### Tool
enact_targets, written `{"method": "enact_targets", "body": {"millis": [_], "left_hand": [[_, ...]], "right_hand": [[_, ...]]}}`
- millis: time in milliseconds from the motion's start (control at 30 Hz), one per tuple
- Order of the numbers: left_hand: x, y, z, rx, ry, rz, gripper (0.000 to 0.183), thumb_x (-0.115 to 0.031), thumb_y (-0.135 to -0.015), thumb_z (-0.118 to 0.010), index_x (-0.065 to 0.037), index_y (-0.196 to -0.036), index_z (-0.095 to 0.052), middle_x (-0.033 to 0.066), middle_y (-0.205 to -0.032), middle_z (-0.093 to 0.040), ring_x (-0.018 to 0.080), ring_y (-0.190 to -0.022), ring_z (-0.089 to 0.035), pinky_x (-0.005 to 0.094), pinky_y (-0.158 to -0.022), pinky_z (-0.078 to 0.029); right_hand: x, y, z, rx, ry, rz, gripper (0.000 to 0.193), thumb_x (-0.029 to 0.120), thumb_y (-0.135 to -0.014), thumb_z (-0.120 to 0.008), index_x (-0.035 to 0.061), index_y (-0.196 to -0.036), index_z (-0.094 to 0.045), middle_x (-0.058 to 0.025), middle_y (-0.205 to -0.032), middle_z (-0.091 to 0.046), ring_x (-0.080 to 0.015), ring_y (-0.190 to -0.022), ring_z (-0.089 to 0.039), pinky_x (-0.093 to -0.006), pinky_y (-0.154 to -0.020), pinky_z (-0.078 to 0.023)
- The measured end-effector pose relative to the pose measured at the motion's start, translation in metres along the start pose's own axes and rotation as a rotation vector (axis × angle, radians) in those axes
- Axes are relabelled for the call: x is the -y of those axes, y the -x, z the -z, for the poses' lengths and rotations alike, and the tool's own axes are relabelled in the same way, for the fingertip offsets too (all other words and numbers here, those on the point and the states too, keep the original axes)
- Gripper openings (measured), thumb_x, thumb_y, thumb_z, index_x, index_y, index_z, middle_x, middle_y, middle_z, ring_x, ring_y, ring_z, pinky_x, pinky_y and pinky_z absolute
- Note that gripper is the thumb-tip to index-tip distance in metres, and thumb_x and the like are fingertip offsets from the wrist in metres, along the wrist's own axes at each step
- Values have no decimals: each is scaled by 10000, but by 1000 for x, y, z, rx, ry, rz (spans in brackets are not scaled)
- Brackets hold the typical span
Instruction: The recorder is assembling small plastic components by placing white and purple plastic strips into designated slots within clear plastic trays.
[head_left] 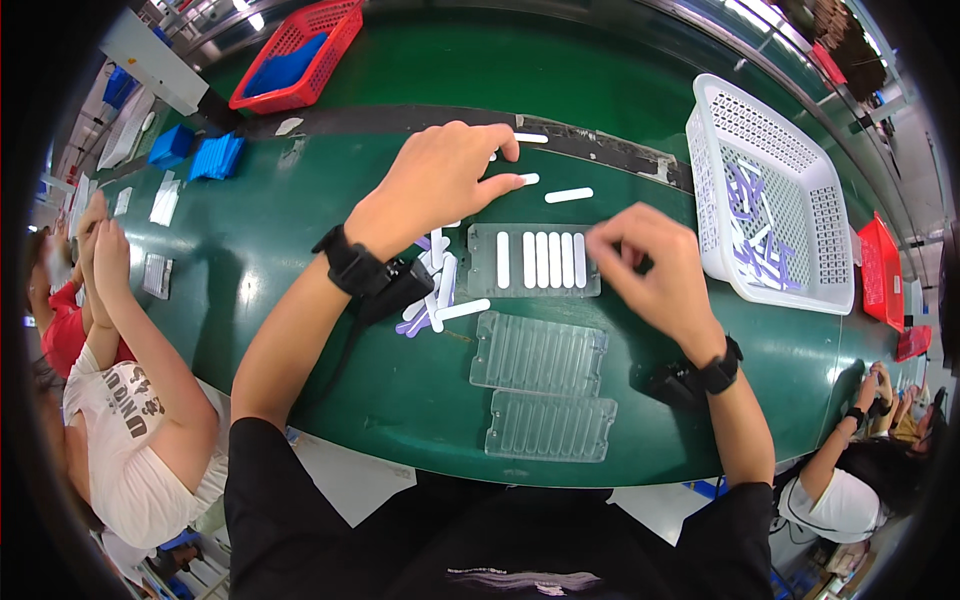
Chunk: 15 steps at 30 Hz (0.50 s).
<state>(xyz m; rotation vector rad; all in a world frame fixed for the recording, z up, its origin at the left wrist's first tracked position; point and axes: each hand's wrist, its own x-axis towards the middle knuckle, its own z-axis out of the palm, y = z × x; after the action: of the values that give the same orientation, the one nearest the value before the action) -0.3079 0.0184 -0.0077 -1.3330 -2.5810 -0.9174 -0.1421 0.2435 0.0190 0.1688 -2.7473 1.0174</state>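
Note:
My left hand (440,172) reaches over the far side of the table, thumb and forefinger apart. Its thumb tip meets a short flat white stick (531,179) with rounded ends; another white stick (532,138) lies by the forefinger. Below that wrist is a loose heap of white and purple sticks (436,290). A clear ribbed plastic tray (514,285) holds several white sticks (543,260) side by side, with a gap after the leftmost. At the tray's right end, my right hand (655,270) is curled in a pinch; what its fingertips hold, if anything, is hidden.
Two more clear trays (540,352) (550,425) lie nearer me, without sticks. A white basket (770,290) with white and purple sticks stands at right, beside a red bin (880,275). A red basket (300,95) is at far left. Other people sit on both sides.

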Motion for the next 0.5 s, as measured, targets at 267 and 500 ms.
{"method": "enact_targets", "body": {"millis": [267,500], "left_hand": [[3,-1,9,175,84,-50,223,-285,-958,-755,-87,-896,-672,36,-532,-442,230,-514,-465,383,-560,-388],[-23,4,32,-370,-281,-835,233,-110,-791,-780,-90,-1017,-730,-22,-639,-511,142,-515,-467,286,-467,-333]], "right_hand": [[-18,-43,-5,-61,417,276,129,124,-894,-761,75,-1013,-768,-6,-1092,-664,-234,-850,-667,-384,-757,-560],[-25,-44,-1,-13,450,345,117,121,-875,-772,53,-958,-727,-22,-985,-697,-249,-911,-699,-386,-756,-573]]}}
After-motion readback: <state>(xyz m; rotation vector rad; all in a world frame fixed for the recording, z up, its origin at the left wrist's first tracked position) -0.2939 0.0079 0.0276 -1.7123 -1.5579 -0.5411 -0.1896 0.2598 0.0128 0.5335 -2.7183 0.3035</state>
